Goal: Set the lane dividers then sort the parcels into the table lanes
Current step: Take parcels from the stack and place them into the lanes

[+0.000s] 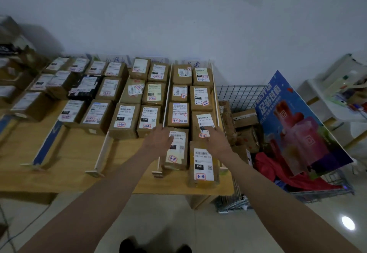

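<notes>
Several brown cardboard parcels with white labels lie in rows on the wooden table [69,173], split into lanes by thin white dividers [166,95]. My left hand [159,139] reaches over the rightmost lane, fingers straight, touching the left edge of a labelled parcel [176,151]. My right hand [215,139] lies flat with its fingers on the label of the parcel [204,121] behind the nearest parcel [202,165]. Neither hand grips anything.
A wire cart [238,95] stands right of the table, holding more boxes, red cloth and a blue poster [297,125]. A blue-striped divider [47,143] and another white divider [103,149] lie at the table's front. Stacked boxes sit far left, white shelving far right.
</notes>
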Demonstrator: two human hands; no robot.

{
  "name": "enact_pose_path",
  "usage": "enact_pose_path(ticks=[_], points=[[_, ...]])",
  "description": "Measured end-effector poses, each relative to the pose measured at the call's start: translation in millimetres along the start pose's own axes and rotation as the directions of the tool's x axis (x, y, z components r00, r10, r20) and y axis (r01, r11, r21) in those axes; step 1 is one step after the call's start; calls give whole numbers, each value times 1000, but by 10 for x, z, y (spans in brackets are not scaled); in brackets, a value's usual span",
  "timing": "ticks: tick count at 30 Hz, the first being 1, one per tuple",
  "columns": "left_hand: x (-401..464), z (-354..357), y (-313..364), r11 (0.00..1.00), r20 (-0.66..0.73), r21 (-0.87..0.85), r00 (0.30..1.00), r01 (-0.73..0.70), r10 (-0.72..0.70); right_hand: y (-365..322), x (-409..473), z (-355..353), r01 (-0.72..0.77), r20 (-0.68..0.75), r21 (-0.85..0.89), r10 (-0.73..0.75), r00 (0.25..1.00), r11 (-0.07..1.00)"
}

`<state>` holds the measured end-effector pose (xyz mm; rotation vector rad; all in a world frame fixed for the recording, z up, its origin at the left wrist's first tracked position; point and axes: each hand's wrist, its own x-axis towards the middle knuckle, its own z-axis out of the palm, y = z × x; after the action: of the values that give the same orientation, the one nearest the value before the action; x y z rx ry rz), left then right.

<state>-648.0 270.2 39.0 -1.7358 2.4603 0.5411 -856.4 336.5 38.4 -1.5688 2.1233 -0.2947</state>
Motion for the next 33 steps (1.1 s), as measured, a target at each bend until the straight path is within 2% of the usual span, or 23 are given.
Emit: enact_pose_path(ticks=[6,10,15,19,24,33], points=[[-243,-597,-706,987,-159,156,987,30,-5,-953,4,-55,121,-109,-106,-133,985,987],[-458,-863,-1333,982,-229,164,972,93,-54,-1645,-20,77,191,-160,-180,-221,962,965],[-769,-1040,-2256,973,-280,170,955,153,-101,-2462,-16,566,264,-193,-182,-298,935,947],[-962,-1142,-3007,966,-299,165,943,200,-144,-3085,39,1010,296,-143,-138,-315,938,945],[-1194,-1212,-3762,954,-313,114,922,276,-229,-3832,97,1490,346,-87,-190,-367,926,919],[-1318,-1309,-5025,909,-315,23,866,417,-389,-5027,462,2165,477,-15,-217,-491,871,852]])
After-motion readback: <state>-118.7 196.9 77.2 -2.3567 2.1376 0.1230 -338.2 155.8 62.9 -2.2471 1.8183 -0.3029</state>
